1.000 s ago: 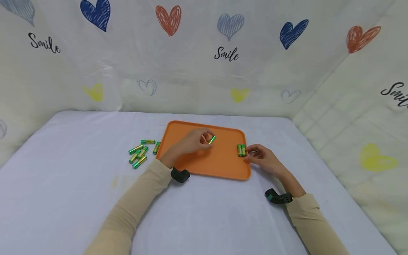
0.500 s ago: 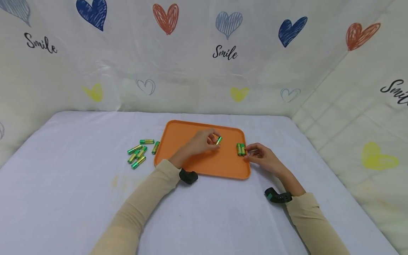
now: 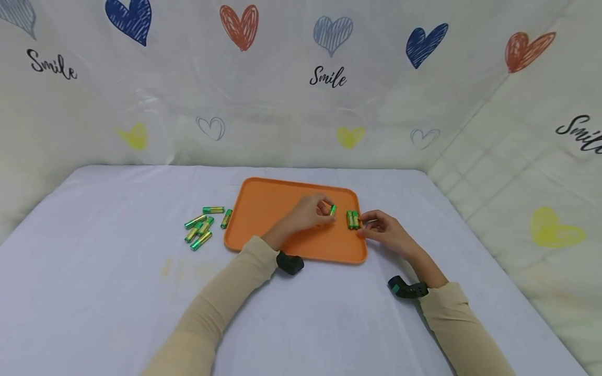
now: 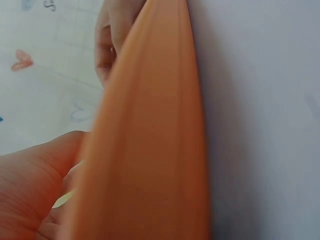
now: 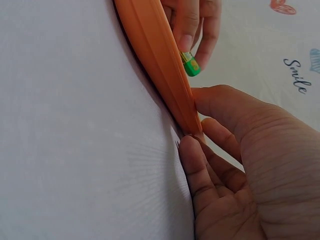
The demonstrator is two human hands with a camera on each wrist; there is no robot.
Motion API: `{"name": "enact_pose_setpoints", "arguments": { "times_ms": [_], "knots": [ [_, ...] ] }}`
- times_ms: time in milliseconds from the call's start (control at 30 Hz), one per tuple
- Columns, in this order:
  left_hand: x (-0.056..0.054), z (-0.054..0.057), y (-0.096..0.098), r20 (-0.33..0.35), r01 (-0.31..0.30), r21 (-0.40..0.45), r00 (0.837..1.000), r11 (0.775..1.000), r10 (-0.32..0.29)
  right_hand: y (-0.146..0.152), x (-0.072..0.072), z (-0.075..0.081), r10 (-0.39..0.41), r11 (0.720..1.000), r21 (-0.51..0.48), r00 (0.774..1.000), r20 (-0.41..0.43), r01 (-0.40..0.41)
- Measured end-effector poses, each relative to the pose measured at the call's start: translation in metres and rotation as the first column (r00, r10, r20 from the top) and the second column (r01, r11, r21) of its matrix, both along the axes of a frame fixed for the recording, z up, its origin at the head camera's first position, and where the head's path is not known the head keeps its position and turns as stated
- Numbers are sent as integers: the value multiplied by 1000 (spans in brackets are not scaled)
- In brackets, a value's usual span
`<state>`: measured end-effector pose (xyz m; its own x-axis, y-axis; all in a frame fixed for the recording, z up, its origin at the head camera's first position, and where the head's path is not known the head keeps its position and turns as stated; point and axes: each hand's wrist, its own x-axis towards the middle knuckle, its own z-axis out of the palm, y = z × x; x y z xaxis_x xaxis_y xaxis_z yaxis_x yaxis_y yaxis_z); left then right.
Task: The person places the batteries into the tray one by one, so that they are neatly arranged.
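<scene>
Battery (image 3: 333, 210) is being pinched by left hand (image 3: 308, 213) over orange tray (image 3: 268, 198); two batteries (image 3: 350, 220) already lying side by side near its right rim (image 3: 363, 245); six loose batteries (image 3: 201, 241) waiting on cloth (image 3: 282, 324), leftward; right hand (image 3: 388, 234) touching rim, grip unclear.

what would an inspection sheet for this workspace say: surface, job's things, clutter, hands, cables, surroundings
Surface: pale cloth, faint yellowish marks.
Job's things: orange tray with two green-and-gold batteries side by side near its right end; six loose batteries on the cloth, left of the tray.
Clutter: nothing seen.
Hands: left hand pinches another battery over the tray; right hand touches the tray at its right end.
Cables: nothing seen.
Surroundings: pale backdrop printed with hearts and "Smile" lettering.
</scene>
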<state>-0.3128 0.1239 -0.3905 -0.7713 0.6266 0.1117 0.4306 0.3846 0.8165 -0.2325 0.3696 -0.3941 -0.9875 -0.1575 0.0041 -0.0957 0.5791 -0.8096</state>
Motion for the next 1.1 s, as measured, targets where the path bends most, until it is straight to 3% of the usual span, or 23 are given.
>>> {"name": "enact_pose_setpoints", "arguments": {
  "times_ms": [200,467,733,1100],
  "knots": [
    [2,-2,14,18,-22,14,1000,1000,21,-1,0,0,3,1000,-14,1000,-5,-3],
    [5,-2,27,-9,-44,3,999,999,44,0,0,-2,19,1000,-23,1000,-18,-19],
    [8,-2,27,3,-31,-54,1000,998,31,-1,0,-2,19,1000,-21,1000,-9,-19],
    [8,-2,29,59,10,-26,998,1000,-8,0,2,-1,10,1000,-4,1000,-21,-11]
  ]
}}
